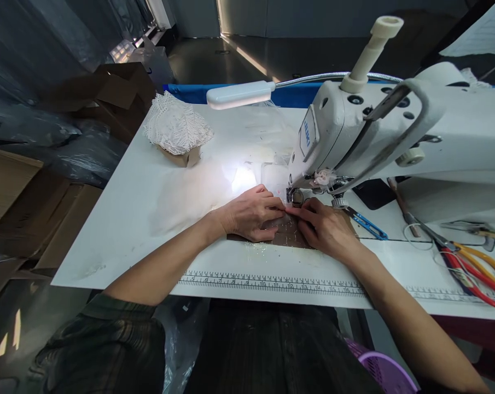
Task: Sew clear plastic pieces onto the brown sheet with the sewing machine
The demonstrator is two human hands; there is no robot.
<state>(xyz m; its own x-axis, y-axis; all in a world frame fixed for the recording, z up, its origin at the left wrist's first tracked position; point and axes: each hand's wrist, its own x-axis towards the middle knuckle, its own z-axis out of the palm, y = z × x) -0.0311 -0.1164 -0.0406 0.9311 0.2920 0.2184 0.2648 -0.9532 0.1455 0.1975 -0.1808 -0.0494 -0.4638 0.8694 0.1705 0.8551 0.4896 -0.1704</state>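
Observation:
Thin, sheer white fabric (190, 189) lies across the table and runs under the presser foot (289, 195) of a white sewing machine (329, 126). My left hand (253, 212) is on the fabric just left of the foot, fingers bent and pressed onto it. Just in front of the foot, my right hand (327, 227) has its fingers closed at the fabric's edge, index finger meeting my left fingertips. A brown piece (290, 238) shows beneath both hands. My hands partly hide the fabric at the needle.
White lace pieces (177, 123) sit on a small cardboard box at the back left. A lamp (241, 96) reaches over the table. Blue thread snips (368, 224) and red-and-yellow-handled scissors (472, 262) lie to the right. A ruler strip (263, 283) runs along the front edge.

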